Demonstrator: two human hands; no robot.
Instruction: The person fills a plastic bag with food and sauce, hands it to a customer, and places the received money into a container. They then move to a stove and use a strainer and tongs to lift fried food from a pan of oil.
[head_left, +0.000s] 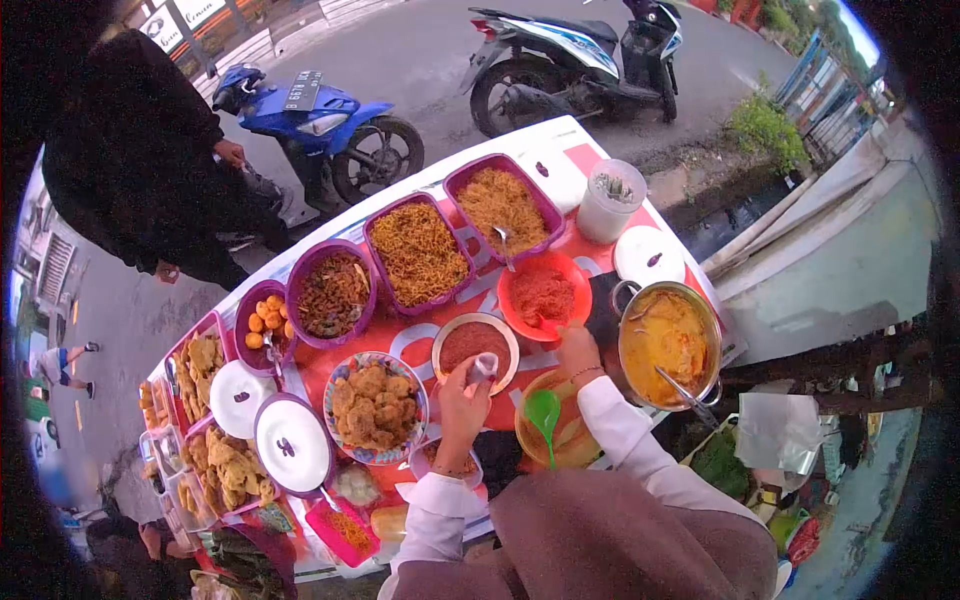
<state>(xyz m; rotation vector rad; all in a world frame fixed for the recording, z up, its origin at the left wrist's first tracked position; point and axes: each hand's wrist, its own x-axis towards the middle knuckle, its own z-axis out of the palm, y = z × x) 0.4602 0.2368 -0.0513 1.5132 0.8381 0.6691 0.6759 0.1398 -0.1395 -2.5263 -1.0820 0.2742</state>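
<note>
My left hand [465, 405] is closed on a small clear plastic bag [484, 366], above the near edge of a bowl of dark red paste [474, 341]. At the near rim of an orange bowl of red sambal [543, 295], my right hand [578, 352] is closed on the handle of a red spoon [550, 326]. A green ladle [542, 412] rests in a bowl [572, 440] just below my right hand. To the right stands a metal pot of yellow curry [668, 345] with a metal ladle in it.
Purple containers of noodles [418, 250], a plate of fritters [374, 408] and white lids [293, 443] crowd the table's left and back. A clear tub [611, 200] stands at the back right. A person in black [130, 150] stands across the table near parked motorbikes [320, 125].
</note>
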